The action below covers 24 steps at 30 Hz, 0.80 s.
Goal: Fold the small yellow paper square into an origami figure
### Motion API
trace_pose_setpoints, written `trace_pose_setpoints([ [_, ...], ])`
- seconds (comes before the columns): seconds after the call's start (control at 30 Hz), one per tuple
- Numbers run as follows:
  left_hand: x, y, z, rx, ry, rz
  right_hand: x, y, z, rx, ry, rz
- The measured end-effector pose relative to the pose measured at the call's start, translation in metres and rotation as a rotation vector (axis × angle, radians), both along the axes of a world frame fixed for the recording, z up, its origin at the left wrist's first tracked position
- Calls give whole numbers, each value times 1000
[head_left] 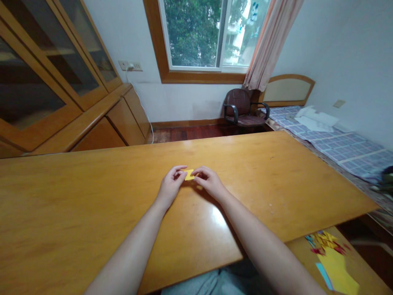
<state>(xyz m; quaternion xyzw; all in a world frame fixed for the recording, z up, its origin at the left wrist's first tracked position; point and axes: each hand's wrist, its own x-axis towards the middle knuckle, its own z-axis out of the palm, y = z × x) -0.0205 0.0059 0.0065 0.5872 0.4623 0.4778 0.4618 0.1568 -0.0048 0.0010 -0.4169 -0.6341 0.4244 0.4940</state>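
Note:
A small folded piece of yellow paper (pixel 189 175) lies at the middle of the wooden table (pixel 92 196). My left hand (pixel 170 184) pinches its left edge with thumb and fingertips. My right hand (pixel 208 181) pinches its right edge the same way. Both hands rest on the tabletop, fingers curled in towards each other, with most of the paper hidden between them.
A lower wooden surface at the bottom right carries yellow and blue paper sheets (pixel 337 270) and a heap of small coloured folded pieces (pixel 325 241). A bed (pixel 337 143) runs along the right, a brown chair (pixel 241 108) stands under the window, and wooden cabinets (pixel 61 94) line the left wall.

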Motion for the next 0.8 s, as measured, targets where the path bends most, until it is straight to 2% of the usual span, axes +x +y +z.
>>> trace_pose_setpoints([
  [0.1, 1, 0, 1, 1, -7, -11, 1, 1, 2, 40, -25, -16],
  [0.27, 1, 0, 0, 8, -27, -44, 1, 0, 3, -1, 25, -26],
  [0.8, -1, 0, -4, 26, -15, -25, 2, 3, 1, 60, -32, -9],
])
